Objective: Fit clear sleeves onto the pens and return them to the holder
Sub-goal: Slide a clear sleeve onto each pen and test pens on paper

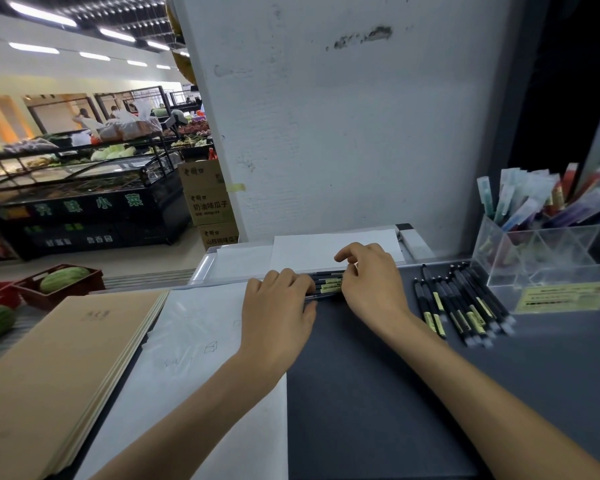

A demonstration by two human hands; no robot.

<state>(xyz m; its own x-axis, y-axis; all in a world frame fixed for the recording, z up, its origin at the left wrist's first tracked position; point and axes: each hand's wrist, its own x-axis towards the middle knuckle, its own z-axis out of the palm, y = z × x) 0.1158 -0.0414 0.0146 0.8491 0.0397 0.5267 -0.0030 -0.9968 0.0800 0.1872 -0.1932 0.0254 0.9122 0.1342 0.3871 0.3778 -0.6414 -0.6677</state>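
1. My left hand (278,306) has its fingers curled over the left end of a bundle of black pens (328,285). My right hand (371,285) pinches the other end, with the forefinger lifted and bent. Both hands grasp the same bundle.
2. The bundle lies crosswise at the middle of the counter (361,375), close to its far edge, with yellow labels showing between the hands. I cannot tell whether these pens wear sleeves yet.
3. A loose pile of pens (465,303) lies toward the right edge of the counter, just in front of the holder (510,268). Their near ends look pale and clear, but the blur stops me from saying whether that is a sleeve or a cap.
4. The clear holder stands at the far right corner. Its back compartment holds wrapped pens and refills (534,199) of several colours. I see none of the black pens in it.
5. My judgement is that the return step has not begun for the black pens. Both the bundle and the pile are out on the counter, so most of the work is left.
6. A white sheet (194,358) and a stack of brown notebooks (59,358) lie along the left edge, apart from the pens.
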